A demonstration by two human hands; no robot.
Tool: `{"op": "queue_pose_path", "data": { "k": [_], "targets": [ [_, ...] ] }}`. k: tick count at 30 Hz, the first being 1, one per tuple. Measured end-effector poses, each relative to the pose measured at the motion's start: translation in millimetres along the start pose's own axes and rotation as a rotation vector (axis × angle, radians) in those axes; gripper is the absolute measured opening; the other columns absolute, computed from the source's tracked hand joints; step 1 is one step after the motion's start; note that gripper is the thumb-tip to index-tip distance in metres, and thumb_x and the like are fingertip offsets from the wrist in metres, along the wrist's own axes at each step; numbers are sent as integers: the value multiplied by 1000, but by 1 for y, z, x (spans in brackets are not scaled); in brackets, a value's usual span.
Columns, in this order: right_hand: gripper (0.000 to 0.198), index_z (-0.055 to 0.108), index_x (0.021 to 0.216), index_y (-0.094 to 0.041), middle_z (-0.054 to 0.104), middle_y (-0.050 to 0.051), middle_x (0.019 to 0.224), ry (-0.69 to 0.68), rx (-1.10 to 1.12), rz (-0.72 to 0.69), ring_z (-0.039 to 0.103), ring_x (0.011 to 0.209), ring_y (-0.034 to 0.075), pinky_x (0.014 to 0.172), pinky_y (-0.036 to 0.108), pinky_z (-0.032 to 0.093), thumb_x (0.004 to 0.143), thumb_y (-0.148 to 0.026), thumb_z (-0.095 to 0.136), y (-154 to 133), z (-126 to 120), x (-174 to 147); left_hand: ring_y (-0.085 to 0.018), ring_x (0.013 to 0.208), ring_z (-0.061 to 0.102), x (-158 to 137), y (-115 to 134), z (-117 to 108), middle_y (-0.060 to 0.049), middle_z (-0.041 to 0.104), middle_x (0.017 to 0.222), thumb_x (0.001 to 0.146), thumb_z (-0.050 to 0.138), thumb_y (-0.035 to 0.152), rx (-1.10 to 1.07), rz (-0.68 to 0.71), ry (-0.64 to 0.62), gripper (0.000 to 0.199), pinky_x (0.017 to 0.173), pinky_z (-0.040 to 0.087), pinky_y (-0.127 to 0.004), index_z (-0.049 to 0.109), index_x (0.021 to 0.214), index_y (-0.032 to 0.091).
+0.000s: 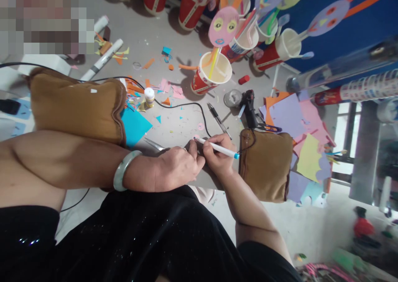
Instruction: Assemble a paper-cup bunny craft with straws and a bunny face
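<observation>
Head view: we see the right hand (pixel 217 155) closed around a white pen (pixel 217 148) with a blue cap end, tip pointed left toward the left hand (pixel 177 168). The left hand is curled together, pressing something small down at the near edge of the desk (pixel 174 124); what sits under its fingers is hidden, so we cannot tell whether it grips anything. The pen lies between the two hands, just above the desk edge. We judge the pen light, stiff and smooth, best held low on the barrel near the tip, as the hand holds it. A pale bangle (pixel 124 169) sits on the left wrist. Two brown cushions (pixel 77 104) flank the hands, one each side. The desk is grey and littered with paper scraps, a blue paper sheet (pixel 135 126), a black cable (pixel 186 104), a small glue bottle (pixel 149 96), a dark pen (pixel 217 118) and a stack of coloured paper (pixel 295 120). Further back stand red paper cups (pixel 211 73) with straws and paper faces, against a blue wall (pixel 342 37). The floor at lower right is blurred.
</observation>
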State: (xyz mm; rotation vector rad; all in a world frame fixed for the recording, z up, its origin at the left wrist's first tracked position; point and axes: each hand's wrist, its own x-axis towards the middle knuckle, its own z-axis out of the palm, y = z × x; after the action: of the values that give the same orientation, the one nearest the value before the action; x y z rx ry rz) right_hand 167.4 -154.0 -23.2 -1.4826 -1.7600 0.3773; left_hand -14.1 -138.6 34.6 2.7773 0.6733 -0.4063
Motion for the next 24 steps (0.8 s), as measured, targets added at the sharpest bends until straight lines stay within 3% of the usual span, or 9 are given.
{"op": "queue_pose_path", "data": {
  "k": [8,16,24],
  "targets": [
    [12,58,89,-24,68,-3,70,98,29,2,65,51,13,48,26,50,96,-30,65,8,3,-7,-33,81,81,0,0,7,-42,57,148,101,66,50,12,-2,80,64,60,59,-35,61,143,3],
    [10,63,93,-23,69,-2,73,140,7,19,69,56,14,51,26,51,96,-30,68,6,3,-10,-32,77,81,-3,2,16,-40,62,143,97,70,52,59,-7,198,64,57,57,-34,64,138,4],
    [11,64,93,-24,69,-1,77,90,-23,23,68,62,15,54,28,52,97,-33,67,5,2,-10,-32,80,82,-1,2,7,-43,58,146,101,66,51,18,8,88,66,63,59,-34,60,145,2]
  ]
}}
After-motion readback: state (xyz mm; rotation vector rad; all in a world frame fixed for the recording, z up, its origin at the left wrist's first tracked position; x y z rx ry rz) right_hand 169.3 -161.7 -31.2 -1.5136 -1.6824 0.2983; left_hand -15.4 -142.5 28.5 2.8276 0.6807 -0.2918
